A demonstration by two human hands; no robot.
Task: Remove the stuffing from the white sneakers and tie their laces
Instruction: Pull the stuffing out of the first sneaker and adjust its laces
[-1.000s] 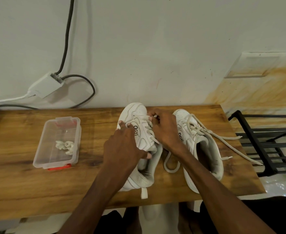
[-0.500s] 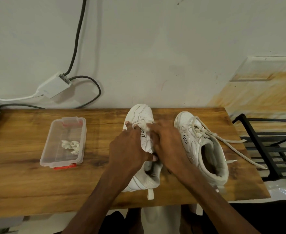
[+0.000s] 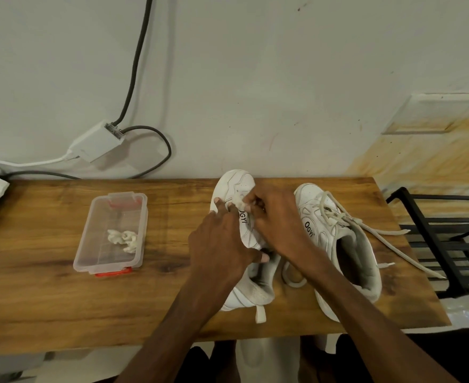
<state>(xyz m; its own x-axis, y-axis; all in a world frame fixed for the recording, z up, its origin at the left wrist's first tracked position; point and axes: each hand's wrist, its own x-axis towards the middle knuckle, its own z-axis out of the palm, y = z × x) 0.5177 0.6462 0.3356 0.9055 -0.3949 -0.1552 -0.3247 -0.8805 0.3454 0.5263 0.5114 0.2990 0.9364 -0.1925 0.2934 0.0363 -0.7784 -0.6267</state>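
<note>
— Looking at the middle of the frame first: where does the left sneaker (image 3: 237, 189) lie from the hands?

— Right under them. Its long axis runs from the toe at the table's far edge, centre of the frame, down to the heel near the lower centre. The left hand (image 3: 222, 244) lies spread over its side with the thumb at the collar, steadying it. The right hand (image 3: 276, 219) is pinched narrow over the upper eyelets on what looks like a lace end (image 3: 239, 200); I cannot tell for sure what it grips.

— Which hand is nearer the work?

— The right; its fingertips sit on the lacing, so I judge the threading or tightening falls to it, pulling along the shoe's length.

— And the other sneaker?

— The right sneaker (image 3: 344, 244) lies just beside, right of centre, roughly parallel, its loose laces (image 3: 380, 233) trailing toward the right edge of the table (image 3: 48, 286). No hand touches it.

— Stuffing?

— A white wad (image 3: 122, 239) sits in the clear box (image 3: 111, 233), left of centre, well apart. Both shoe mouths look empty, so I judge that step done.

— Anything in the way?

— A lace loop (image 3: 292, 277) lies between the shoes, under the right forearm; it could snag. The black rack (image 3: 449, 244) at the right edge stands clear.
</note>
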